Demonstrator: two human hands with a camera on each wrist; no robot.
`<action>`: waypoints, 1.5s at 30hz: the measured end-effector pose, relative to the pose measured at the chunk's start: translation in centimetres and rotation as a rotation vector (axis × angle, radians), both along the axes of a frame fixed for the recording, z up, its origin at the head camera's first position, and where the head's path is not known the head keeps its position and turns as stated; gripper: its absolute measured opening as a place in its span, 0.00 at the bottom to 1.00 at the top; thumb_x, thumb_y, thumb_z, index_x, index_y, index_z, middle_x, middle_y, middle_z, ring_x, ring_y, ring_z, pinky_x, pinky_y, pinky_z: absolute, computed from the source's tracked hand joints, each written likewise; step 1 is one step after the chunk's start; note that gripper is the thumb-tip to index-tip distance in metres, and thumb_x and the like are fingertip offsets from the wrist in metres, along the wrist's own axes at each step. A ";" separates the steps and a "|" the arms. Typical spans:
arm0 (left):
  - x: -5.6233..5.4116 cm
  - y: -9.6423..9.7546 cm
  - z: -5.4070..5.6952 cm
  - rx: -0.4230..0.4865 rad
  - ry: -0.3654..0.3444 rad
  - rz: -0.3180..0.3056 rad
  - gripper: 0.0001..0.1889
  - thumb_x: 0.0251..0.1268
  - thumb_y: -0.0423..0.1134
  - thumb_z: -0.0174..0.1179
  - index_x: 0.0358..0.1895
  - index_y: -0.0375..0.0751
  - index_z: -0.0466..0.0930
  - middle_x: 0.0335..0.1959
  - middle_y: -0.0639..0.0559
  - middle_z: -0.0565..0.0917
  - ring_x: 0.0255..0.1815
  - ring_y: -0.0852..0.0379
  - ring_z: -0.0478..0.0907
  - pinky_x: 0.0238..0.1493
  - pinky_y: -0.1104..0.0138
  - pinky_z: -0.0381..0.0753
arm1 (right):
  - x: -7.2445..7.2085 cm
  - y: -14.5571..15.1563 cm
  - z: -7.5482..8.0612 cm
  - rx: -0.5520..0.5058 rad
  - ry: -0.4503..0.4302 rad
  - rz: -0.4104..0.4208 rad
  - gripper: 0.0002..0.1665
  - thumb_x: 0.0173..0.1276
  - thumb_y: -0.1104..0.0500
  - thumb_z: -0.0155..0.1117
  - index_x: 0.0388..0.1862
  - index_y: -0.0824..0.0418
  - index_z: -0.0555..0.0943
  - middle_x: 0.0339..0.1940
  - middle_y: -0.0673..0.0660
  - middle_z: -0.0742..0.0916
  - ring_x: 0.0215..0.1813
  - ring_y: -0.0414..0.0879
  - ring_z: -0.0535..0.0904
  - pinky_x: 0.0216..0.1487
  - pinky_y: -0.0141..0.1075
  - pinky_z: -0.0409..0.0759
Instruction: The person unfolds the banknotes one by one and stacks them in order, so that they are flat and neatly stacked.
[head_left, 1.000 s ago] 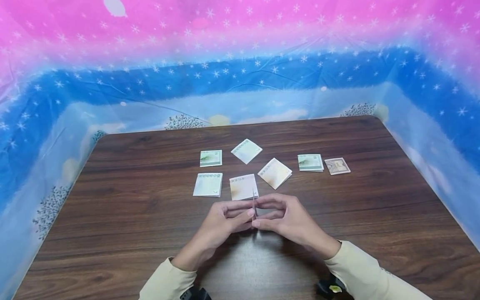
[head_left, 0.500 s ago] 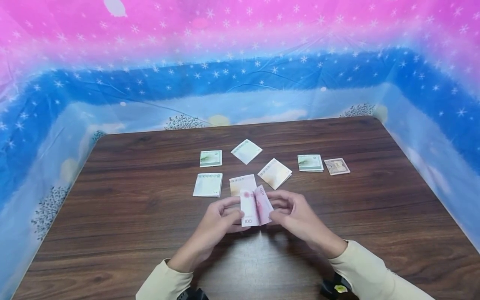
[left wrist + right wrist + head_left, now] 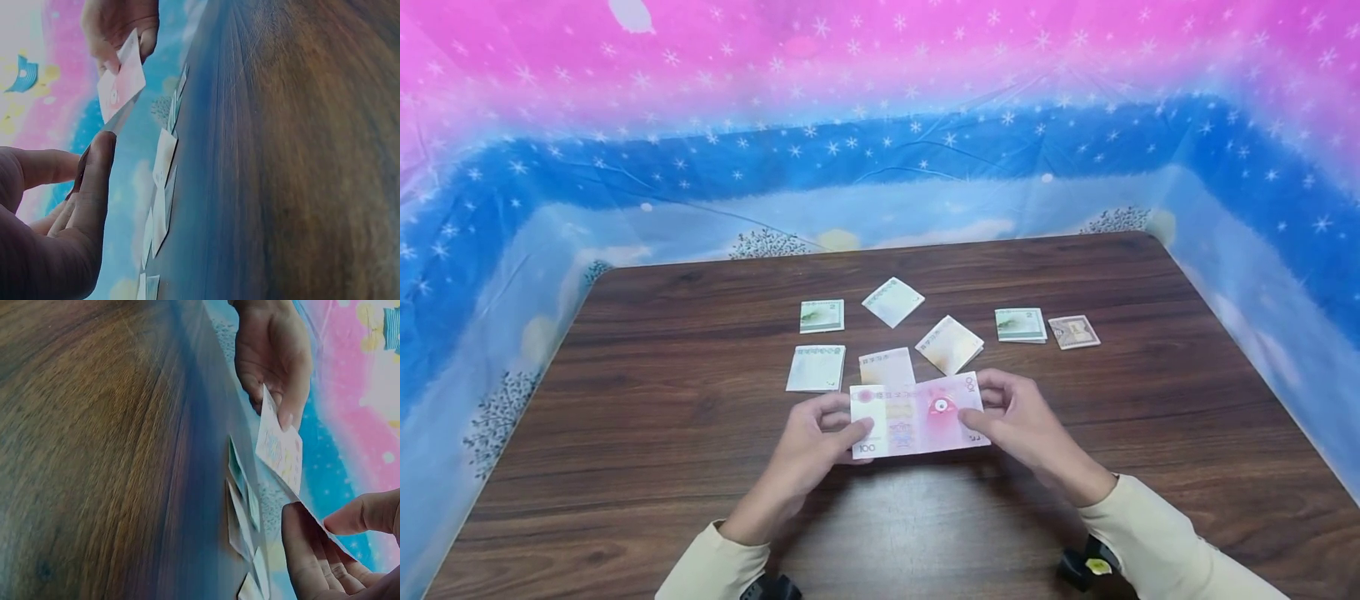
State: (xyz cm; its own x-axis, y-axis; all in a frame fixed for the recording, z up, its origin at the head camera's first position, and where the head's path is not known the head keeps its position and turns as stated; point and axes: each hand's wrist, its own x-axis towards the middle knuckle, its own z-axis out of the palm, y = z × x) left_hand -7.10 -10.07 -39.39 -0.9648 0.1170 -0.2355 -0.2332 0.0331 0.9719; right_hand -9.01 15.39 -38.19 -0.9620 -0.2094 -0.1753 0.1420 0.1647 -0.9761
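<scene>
A pink banknote [image 3: 898, 417] marked 100 is spread flat above the table near its front middle. The left hand [image 3: 820, 433] pinches its left end, thumb on the face and fingers behind. At the right end, the right hand [image 3: 1018, 421] pinches it the same way. Both wrist views show the banknote [image 3: 125, 84] stretched between the two hands, lifted off the table. Just beyond it lies a folded pinkish note [image 3: 883, 365], its near part hidden by the banknote. A folded yellowish note [image 3: 950, 343] lies close by, to the right.
Further folded notes lie on the dark wooden table [image 3: 662, 417]: a pale green one [image 3: 815, 368], a green one [image 3: 822, 317], a tilted pale one [image 3: 892, 302], another green one [image 3: 1020, 325] and a small brown one [image 3: 1074, 332]. A patterned cloth [image 3: 880, 150] hangs behind.
The banknote, folded and edge-on a second ago, has been opened out flat. Both hands have drawn apart, left hand leftward and right hand rightward. The notes on the table have stayed put.
</scene>
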 end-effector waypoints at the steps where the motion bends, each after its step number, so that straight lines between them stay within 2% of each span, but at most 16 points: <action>1: 0.0 -0.1 0.0 0.000 -0.004 -0.005 0.16 0.64 0.26 0.64 0.54 0.25 0.79 0.38 0.37 0.88 0.32 0.54 0.86 0.37 0.59 0.89 | -0.1 0.1 -0.1 0.008 -0.008 -0.001 0.21 0.62 0.74 0.63 0.54 0.77 0.75 0.46 0.70 0.88 0.37 0.45 0.87 0.39 0.33 0.86; 8: -0.1 -0.6 -0.1 0.029 -0.038 -0.049 0.18 0.65 0.25 0.63 0.57 0.23 0.76 0.40 0.34 0.87 0.34 0.50 0.87 0.38 0.55 0.89 | -0.4 0.7 -0.6 0.044 -0.036 0.018 0.18 0.62 0.72 0.67 0.50 0.76 0.77 0.43 0.66 0.89 0.35 0.45 0.85 0.36 0.35 0.86; 13: -0.4 -0.8 -0.3 -0.012 -0.046 -0.078 0.16 0.64 0.23 0.62 0.55 0.23 0.75 0.34 0.38 0.86 0.31 0.51 0.85 0.36 0.54 0.89 | -0.6 1.1 -1.1 0.104 -0.015 0.046 0.14 0.60 0.71 0.70 0.44 0.73 0.78 0.30 0.59 0.88 0.31 0.43 0.82 0.33 0.33 0.84; 17: -0.5 -1.4 -0.3 -0.134 -0.006 -0.162 0.14 0.64 0.24 0.63 0.51 0.23 0.75 0.27 0.43 0.85 0.24 0.51 0.85 0.30 0.55 0.89 | -1.0 1.3 -1.6 0.214 0.043 0.069 0.14 0.56 0.70 0.73 0.38 0.71 0.78 0.24 0.54 0.84 0.28 0.43 0.77 0.27 0.31 0.77; 21: -0.8 -1.7 -0.2 -0.300 0.049 -0.256 0.12 0.65 0.27 0.65 0.47 0.26 0.74 0.23 0.45 0.86 0.18 0.51 0.84 0.25 0.59 0.88 | -1.2 1.4 -2.1 0.330 0.117 0.108 0.16 0.53 0.68 0.77 0.37 0.70 0.79 0.25 0.53 0.83 0.27 0.42 0.77 0.26 0.31 0.75; 24: -1.0 -1.7 -0.2 -0.399 0.055 -0.296 0.10 0.65 0.29 0.67 0.43 0.29 0.75 0.22 0.46 0.86 0.18 0.53 0.84 0.23 0.62 0.87 | -1.3 1.4 -2.4 0.393 0.170 0.140 0.16 0.52 0.67 0.78 0.36 0.69 0.80 0.25 0.52 0.84 0.27 0.42 0.78 0.26 0.32 0.76; 30: -1.3 -1.6 -0.2 -0.592 0.093 -0.354 0.09 0.63 0.32 0.69 0.39 0.33 0.78 0.19 0.52 0.85 0.16 0.58 0.82 0.21 0.66 0.83 | -1.5 1.1 -3.0 0.446 0.221 0.184 0.14 0.52 0.68 0.78 0.33 0.67 0.81 0.22 0.50 0.84 0.24 0.40 0.78 0.24 0.32 0.77; 34: -1.4 -1.4 -0.3 -0.709 0.147 -0.372 0.09 0.62 0.34 0.71 0.36 0.37 0.79 0.15 0.56 0.82 0.13 0.61 0.80 0.19 0.67 0.79 | -1.4 0.9 -3.2 0.489 0.245 0.189 0.14 0.51 0.68 0.79 0.32 0.65 0.80 0.21 0.49 0.83 0.19 0.39 0.78 0.22 0.32 0.79; 38: -1.5 -1.3 -0.4 -0.786 0.158 -0.365 0.10 0.61 0.36 0.72 0.35 0.38 0.79 0.12 0.57 0.80 0.11 0.63 0.78 0.18 0.67 0.77 | -1.4 0.8 -3.2 0.550 0.262 0.189 0.16 0.51 0.67 0.80 0.31 0.63 0.78 0.20 0.48 0.82 0.15 0.38 0.77 0.22 0.33 0.79; 45: -1.4 -1.1 -0.4 -0.835 0.135 -0.338 0.14 0.59 0.38 0.74 0.38 0.37 0.78 0.11 0.55 0.78 0.10 0.62 0.76 0.15 0.67 0.75 | -1.6 0.8 -3.3 0.688 0.307 0.184 0.18 0.50 0.61 0.83 0.32 0.60 0.80 0.19 0.45 0.81 0.20 0.37 0.75 0.26 0.34 0.75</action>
State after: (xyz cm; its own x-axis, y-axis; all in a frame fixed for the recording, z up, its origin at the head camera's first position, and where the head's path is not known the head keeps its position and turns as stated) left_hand -8.48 -11.15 -39.78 -0.9355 0.2411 -0.2582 0.0311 0.7841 0.6199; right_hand -10.60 16.16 -41.46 -0.9488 -0.3112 -0.0548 -0.2069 0.7430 -0.6366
